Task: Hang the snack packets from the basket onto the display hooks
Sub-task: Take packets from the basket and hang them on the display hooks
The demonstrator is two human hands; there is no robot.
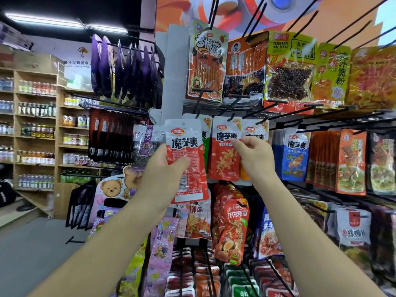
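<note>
My left hand [166, 168] grips a red and white snack packet [186, 146] by its lower half and holds it upright in front of the display rack, its back with a barcode toward me. My right hand [255, 154] pinches the right edge of a matching red packet [225, 151] that hangs on a black hook [232, 117] in the middle row. An orange packet [255, 129] of the same brand hangs behind my right hand, and a green one [204, 133] is partly hidden behind the held packet. The basket is out of view.
Black display hooks [285, 118] stick out toward me across the rack, loaded with many snack packets above, below and to the right. Purple packets [124, 67] hang at upper left. Wooden shelves of bottles [36, 127] line the left wall, with open floor [42, 243] beside them.
</note>
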